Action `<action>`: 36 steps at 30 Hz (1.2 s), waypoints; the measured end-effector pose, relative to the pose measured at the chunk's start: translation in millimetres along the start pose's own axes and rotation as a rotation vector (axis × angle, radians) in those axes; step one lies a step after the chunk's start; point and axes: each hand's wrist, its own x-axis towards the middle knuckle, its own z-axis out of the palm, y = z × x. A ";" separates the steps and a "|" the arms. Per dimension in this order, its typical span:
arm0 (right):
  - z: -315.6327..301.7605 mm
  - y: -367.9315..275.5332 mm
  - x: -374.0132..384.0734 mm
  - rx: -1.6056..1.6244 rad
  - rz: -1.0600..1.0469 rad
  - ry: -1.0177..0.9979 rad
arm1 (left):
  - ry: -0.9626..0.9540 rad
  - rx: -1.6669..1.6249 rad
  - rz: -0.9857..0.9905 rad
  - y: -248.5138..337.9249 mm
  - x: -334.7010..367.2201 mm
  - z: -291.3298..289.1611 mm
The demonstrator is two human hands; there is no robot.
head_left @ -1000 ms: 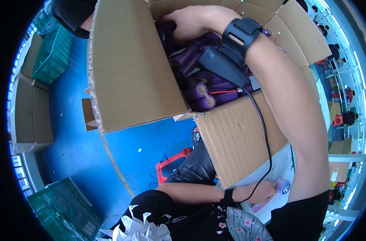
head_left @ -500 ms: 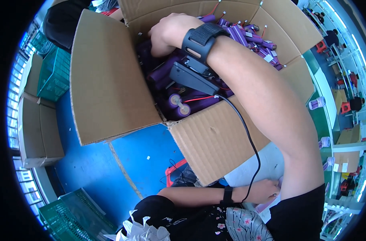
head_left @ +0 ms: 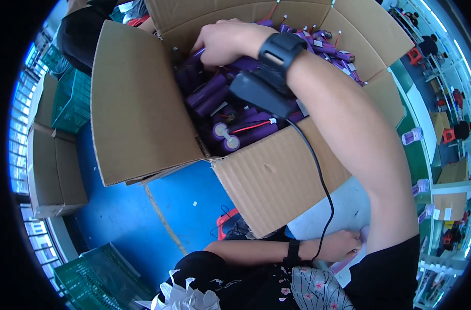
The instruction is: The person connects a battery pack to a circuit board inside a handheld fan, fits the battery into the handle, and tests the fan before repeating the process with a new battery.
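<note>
My right hand (head_left: 222, 44) reaches into an open cardboard box (head_left: 142, 103), its fingers curled round a purple battery pack (head_left: 196, 53) near the left wall. Many more purple battery packs (head_left: 209, 90) lie in the box, some with red leads and small white connectors. One pack (head_left: 226, 137) at the near corner shows two cell ends joined by a metal strip. A dark device with a black cable hangs at my right wrist. My left hand (head_left: 341, 246) is closed low over the white table surface; a pale lavender object (head_left: 344, 264) shows beside it, partly hidden.
Box flaps stick out, the near flap (head_left: 277, 181) toward me. Lavender packs (head_left: 412, 136) stand along the green bench at right. Green crates (head_left: 72, 98) and cartons (head_left: 54, 165) stand at left on the blue floor (head_left: 127, 206). A person in dark clothing (head_left: 83, 36) is beyond the box.
My right hand has shifted slightly right and lifted inside the box, with a purple battery pack now showing at its fingers. The left hand stays in place.
</note>
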 end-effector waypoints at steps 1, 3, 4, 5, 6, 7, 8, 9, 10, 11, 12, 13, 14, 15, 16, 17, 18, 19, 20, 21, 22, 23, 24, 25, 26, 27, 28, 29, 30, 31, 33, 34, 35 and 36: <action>-0.8 4.1 -5.0 -0.007 -0.006 -0.001 | 0.006 0.004 0.005 0.5 0.7 -0.3; -0.4 13.9 -16.4 0.069 -0.020 0.066 | 0.002 -0.007 0.007 3.3 0.0 -1.2; -0.1 19.5 -21.9 0.107 -0.026 0.099 | -0.002 -0.015 0.008 4.8 -0.2 -2.1; -0.6 25.7 -26.5 0.100 -0.027 0.095 | 0.002 -0.015 0.015 5.8 0.0 -3.3; -2.7 31.8 -30.3 0.181 -0.054 0.115 | -0.029 0.020 -0.004 8.5 0.1 -5.4; -5.1 38.2 -34.0 0.263 -0.080 0.134 | -0.061 0.054 -0.023 11.0 0.1 -7.3; -7.6 43.4 -37.1 0.344 -0.106 0.152 | -0.091 0.088 -0.042 12.2 -0.2 -8.7; -10.6 49.1 -40.4 0.340 -0.108 0.149 | -0.087 0.089 -0.038 13.0 -0.8 -9.1; -15.4 53.3 -44.5 0.407 -0.142 0.178 | -0.078 0.096 -0.028 12.8 -0.9 -8.9; -20.7 57.6 -48.5 0.473 -0.176 0.208 | -0.070 0.104 -0.018 12.6 -1.2 -8.6; -25.7 61.8 -52.5 0.541 -0.209 0.238 | -0.063 0.111 -0.008 12.2 -1.5 -8.6; -32.6 62.1 -58.2 0.536 -0.208 0.234 | -0.060 0.110 -0.002 12.1 -1.3 -9.1; -40.8 62.8 -64.4 0.580 -0.194 0.236 | -0.070 0.096 -0.014 11.9 -1.2 -9.9; -49.8 63.4 -72.6 0.625 -0.177 0.241 | -0.083 0.080 -0.025 12.0 -0.1 -10.5; -57.5 63.8 -80.6 0.669 -0.160 0.246 | -0.097 0.065 -0.036 12.3 1.1 -11.1; -63.7 63.4 -88.7 0.664 -0.155 0.245 | -0.099 0.063 -0.030 12.5 2.6 -11.7; -67.6 60.0 -95.1 0.722 -0.146 0.234 | -0.108 0.065 -0.049 12.7 1.8 -13.3; -70.8 58.1 -101.4 0.779 -0.135 0.224 | -0.118 0.067 -0.068 13.1 1.1 -15.1; -73.0 59.9 -107.3 0.835 -0.125 0.214 | -0.128 0.069 -0.086 13.6 0.3 -16.6; -76.4 84.7 -114.6 0.824 -0.113 0.220 | -0.139 0.067 -0.073 14.7 1.9 -15.9; -79.6 122.0 -119.6 0.745 -0.342 0.227 | -0.129 0.049 -0.061 15.6 3.5 -15.0; -78.4 112.4 -117.8 0.674 -0.576 0.221 | -0.106 0.025 -0.063 14.2 1.3 -15.2; -81.2 104.1 -131.4 0.678 -0.572 0.217 | -0.084 0.002 -0.065 13.0 -0.3 -15.7; -91.3 93.3 -162.6 0.822 -0.320 0.267 | -0.083 -0.005 -0.065 11.5 -1.3 -16.4; -99.9 66.1 -182.0 0.963 -0.074 0.313 | -0.044 0.005 -0.073 11.0 -5.5 -18.3; -116.1 61.7 -210.1 0.907 0.060 0.405 | -0.044 0.005 -0.039 13.5 -2.0 -16.2; -123.5 67.4 -234.9 0.862 0.181 0.487 | -0.031 0.005 -0.021 13.0 -0.2 -15.3; -124.3 71.4 -253.3 0.856 0.187 0.492 | -0.038 0.004 -0.015 12.3 -0.8 -16.3; -121.5 78.2 -267.3 0.987 0.074 0.445 | -0.040 0.015 -0.027 10.3 -3.3 -18.2; -118.1 84.8 -280.9 1.116 -0.040 0.395 | -0.042 0.025 -0.038 8.3 -6.1 -20.3; -116.4 85.4 -313.7 1.337 -0.246 0.307 | -0.067 0.026 -0.021 7.6 -6.3 -22.0; -115.7 80.1 -328.0 1.443 -0.352 0.259 | -0.077 0.035 -0.024 7.9 -6.4 -23.2; -113.2 69.9 -342.2 1.432 -0.336 0.265 | -0.089 0.038 -0.026 7.0 -5.5 -23.4; -110.7 56.1 -355.1 1.408 -0.271 0.317 | -0.089 0.048 -0.041 7.4 -7.2 -24.3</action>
